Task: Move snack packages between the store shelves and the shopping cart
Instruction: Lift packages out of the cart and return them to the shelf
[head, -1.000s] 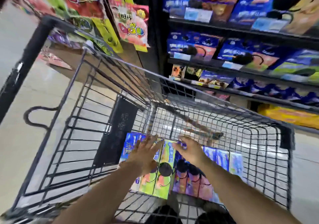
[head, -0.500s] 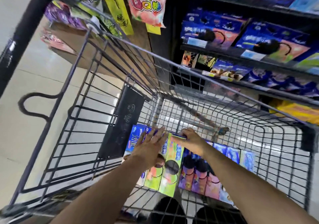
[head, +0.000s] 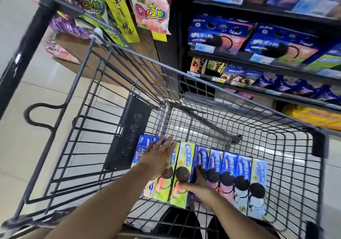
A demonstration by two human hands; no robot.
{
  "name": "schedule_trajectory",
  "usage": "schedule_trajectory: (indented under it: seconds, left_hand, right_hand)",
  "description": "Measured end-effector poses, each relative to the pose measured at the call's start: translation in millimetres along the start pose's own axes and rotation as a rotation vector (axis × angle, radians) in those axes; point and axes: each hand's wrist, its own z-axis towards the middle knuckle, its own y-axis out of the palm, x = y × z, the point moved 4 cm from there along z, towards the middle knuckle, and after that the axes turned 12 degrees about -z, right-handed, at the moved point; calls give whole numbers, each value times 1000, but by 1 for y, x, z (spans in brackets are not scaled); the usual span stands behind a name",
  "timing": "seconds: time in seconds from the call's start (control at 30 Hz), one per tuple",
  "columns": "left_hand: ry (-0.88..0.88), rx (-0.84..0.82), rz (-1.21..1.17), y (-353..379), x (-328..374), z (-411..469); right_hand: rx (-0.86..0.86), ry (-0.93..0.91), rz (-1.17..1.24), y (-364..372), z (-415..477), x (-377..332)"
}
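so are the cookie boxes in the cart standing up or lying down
Lying down: the cookie boxes lie lengthwise in a row on the floor of the cart.

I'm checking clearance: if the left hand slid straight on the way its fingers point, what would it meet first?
The left hand lies flat on the boxes, fingers aimed at the cart's wire wall near its corner; likely that first, though depth is unclear.

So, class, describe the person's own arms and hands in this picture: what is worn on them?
The left forearm and right forearm are bare to the frame's edge, with no sleeve showing. The left hand and right hand wear no gloves; no watch, bracelet or ring shows.
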Motion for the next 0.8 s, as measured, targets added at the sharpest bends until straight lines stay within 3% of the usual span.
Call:
schedule_trajectory:
  seconds: [0.07,0.13,0.2,0.27,0.33,0.43,0.63,0.8]
  left_hand:
    - [-67,29,-182,-17,10,-2]
    - [-210,202,-602,-46,24,-7]
    - [-233,278,-1046,-74,45,-14]
    - [-194,161,-1419,-97,74,-21]
    - [-139,12,-1637,-123,106,-28]
    - [-20,-38,-1713,-163,150,-37]
    - [69,214,-1913,-235,217,-51]
    - [190,339,-1983,-278,272,-61]
  right_hand:
    - [-9,-44,-37,-14,-13,-12]
    - [-7,-50,-94,-35,-36,-30]
    - [-52,-42,-96,-59,-66,-55]
    - [-133,-79,-108,-83,-102,-84]
    - [-181,-117,-130,-108,-142,-113]
    - [-161,-198,-155,-146,-197,-150]
    - [131,-356,6,-225,-279,-182]
    - [209,-474,110,-273,-327,-187]
